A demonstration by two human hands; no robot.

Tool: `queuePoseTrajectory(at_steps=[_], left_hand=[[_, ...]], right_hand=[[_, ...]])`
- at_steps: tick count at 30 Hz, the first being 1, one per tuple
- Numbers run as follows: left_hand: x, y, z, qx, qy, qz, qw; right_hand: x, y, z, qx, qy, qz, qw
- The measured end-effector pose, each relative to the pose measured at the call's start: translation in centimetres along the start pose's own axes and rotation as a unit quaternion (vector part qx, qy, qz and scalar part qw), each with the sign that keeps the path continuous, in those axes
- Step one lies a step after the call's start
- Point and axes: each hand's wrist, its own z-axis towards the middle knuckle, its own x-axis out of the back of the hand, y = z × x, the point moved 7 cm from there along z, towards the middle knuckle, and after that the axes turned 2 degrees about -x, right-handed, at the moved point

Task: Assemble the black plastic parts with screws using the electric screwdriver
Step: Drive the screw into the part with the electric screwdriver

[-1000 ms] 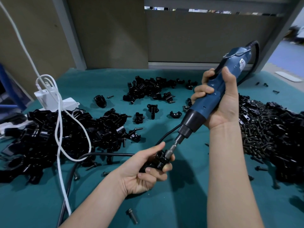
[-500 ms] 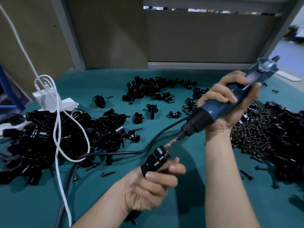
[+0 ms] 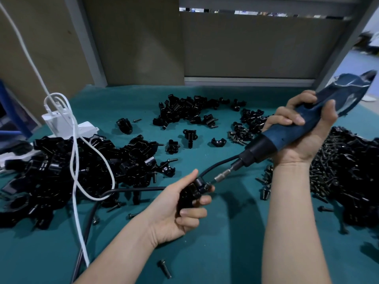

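On my feed the left hand (image 3: 174, 210) sits in the lower middle of the frame, thumb raised and fingers curled round a black plastic part (image 3: 190, 191) held above the green table (image 3: 225, 253). At middle right, the right hand (image 3: 303, 136) wraps all its fingers round the blue screwdriver (image 3: 287, 130), which slants down to the left. Its bit (image 3: 222, 174) reaches the part's upper end. A big heap of parts (image 3: 61, 171) fills the left, crossed by a white cable (image 3: 75, 160). A smaller heap (image 3: 184, 111) lies at upper centre, and a mound of screws (image 3: 338, 165) covers the right edge. One loose screw (image 3: 165, 268) lies at the bottom.
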Motion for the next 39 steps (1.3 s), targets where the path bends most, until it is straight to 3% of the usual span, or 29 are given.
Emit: queuePoseTrajectory(at_steps=[10, 16, 25, 30, 33, 39], left_hand=[[0.8, 1.6, 0.1, -0.1, 0.08, 0.106, 0.986], [0.8, 2.5, -0.1, -0.134, 0.085, 0.091, 0.983], [0.9, 2.9, -0.1, -0.134, 0.1, 0.093, 0.982], [1.1, 3.3, 0.2, -0.181, 0.101, 0.052, 0.977], [1.6, 3.3, 0.3, -0.197, 0.123, 0.035, 0.972], [1.4, 3.5, 0.1, -0.212, 0.107, 0.033, 0.971]], right_hand=[[0.3, 0.0, 0.4, 0.01, 0.072, -0.083, 0.994], [1.1, 1.1, 0.8, -0.005, 0.106, -0.081, 0.991], [2.7, -0.5, -0.2, -0.011, 0.183, -0.182, 0.966], [6.4, -0.2, -2.3, -0.099, 0.367, -0.368, 0.848], [8.8, 1.1, -3.1, -0.156, 0.417, -0.412, 0.795], [11.8, 1.0, -2.9, -0.207, 0.452, -0.579, 0.646]])
